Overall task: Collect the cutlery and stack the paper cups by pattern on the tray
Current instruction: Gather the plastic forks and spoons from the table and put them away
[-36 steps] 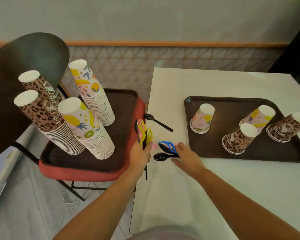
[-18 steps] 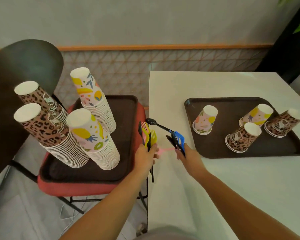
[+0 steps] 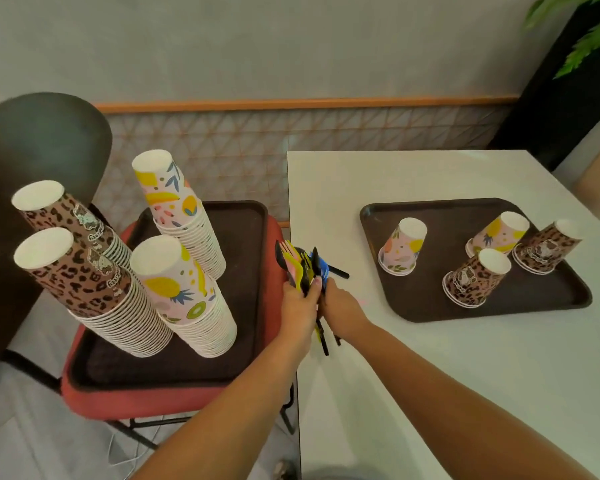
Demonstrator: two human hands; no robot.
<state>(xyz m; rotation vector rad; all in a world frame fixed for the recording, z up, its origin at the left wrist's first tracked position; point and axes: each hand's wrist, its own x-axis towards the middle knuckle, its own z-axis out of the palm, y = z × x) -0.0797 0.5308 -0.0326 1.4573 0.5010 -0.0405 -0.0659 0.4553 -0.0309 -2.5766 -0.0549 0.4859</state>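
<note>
- Left hand (image 3: 297, 306) is wrapped tight round the cutlery bundle (image 3: 300, 266), forks and spoons fanned upward, right at the left edge of the table (image 3: 430, 375).
- Right hand (image 3: 340, 303) is closed on the blue and black pieces, pressed against the bundle; its fingertips are hidden, so I cannot tell exactly how many it pinches.
- Merge tip: slide handles in parallel, heads all up, then let the left thumb clamp before the right lets go.
- One black spoon (image 3: 335, 271) pokes out toward the table's tray (image 3: 430, 306); it may be loose, so grab it next.
- Four cups on that tray are still unstacked.
- Risk: handle ends dangling below the fist could slip; square them on the tabletop.
</note>
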